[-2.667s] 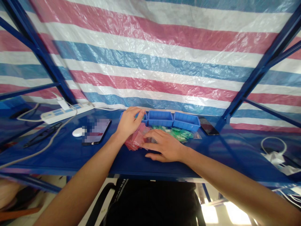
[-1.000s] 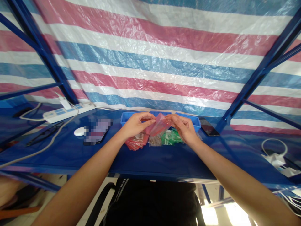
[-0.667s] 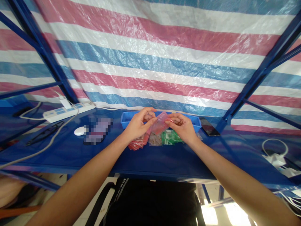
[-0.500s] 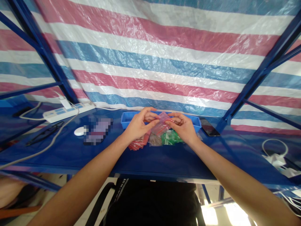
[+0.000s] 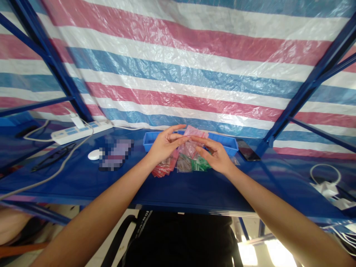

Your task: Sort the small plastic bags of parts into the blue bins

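Observation:
A small pink see-through bag (image 5: 191,142) is held upright above the blue shelf (image 5: 178,189). My left hand (image 5: 164,144) pinches its left edge between thumb and fingers. My right hand (image 5: 214,155) is just to its right with fingers stretched out, the index finger lying against the bag. Under the hands lie a pile of red bags (image 5: 164,168), a clear bag (image 5: 183,165) and a pile of green bags (image 5: 200,165). A row of blue bins (image 5: 226,144) stands right behind the hands.
A blurred phone (image 5: 115,155), a white mouse (image 5: 94,154), black glasses (image 5: 52,157) and a white power strip (image 5: 80,131) with cables lie to the left. A black phone (image 5: 247,150) and a white charger (image 5: 325,183) lie to the right. A striped tarp hangs behind; blue frame posts stand on both sides.
Both hands lifted a pink bag off the pile and worked at its top. Now my right hand has dropped a little and spread its fingers; the bag stands more upright.

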The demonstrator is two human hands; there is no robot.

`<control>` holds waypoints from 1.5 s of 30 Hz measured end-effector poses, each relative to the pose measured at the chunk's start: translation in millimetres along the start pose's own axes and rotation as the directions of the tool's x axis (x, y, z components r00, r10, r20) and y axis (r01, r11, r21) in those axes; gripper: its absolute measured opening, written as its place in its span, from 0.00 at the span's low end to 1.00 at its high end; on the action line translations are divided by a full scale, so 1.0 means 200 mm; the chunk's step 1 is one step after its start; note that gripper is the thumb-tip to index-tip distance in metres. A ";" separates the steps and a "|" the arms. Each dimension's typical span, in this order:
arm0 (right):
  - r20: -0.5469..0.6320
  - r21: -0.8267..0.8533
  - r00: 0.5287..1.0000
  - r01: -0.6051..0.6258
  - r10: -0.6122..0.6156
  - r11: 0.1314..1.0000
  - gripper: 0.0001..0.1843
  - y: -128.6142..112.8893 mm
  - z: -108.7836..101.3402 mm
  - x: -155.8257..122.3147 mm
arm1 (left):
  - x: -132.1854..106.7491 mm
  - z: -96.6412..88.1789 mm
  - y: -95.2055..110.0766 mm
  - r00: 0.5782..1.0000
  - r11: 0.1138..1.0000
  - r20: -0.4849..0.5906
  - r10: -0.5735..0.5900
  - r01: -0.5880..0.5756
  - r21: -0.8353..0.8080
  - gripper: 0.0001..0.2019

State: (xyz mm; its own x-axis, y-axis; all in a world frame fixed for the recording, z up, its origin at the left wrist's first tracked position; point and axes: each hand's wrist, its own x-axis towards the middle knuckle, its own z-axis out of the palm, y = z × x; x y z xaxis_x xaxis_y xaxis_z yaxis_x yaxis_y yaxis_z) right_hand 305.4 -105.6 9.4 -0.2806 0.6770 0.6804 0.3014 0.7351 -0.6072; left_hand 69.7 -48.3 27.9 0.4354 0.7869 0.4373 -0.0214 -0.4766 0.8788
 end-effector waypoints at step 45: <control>0.061 0.067 0.995 -0.080 0.076 0.995 0.30 0.01 -0.01 -0.02 | -0.01 0.01 -0.01 0.994 1.000 0.112 -0.005 0.005 0.005 0.42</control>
State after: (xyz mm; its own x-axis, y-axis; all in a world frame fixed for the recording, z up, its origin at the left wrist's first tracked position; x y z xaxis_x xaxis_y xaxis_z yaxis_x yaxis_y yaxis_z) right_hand 308.5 -107.0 6.4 -0.3119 0.7320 0.6057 0.2614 0.6791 -0.6859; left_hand 69.9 -50.5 25.3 0.5334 0.7405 0.4087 -0.0151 -0.4748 0.8800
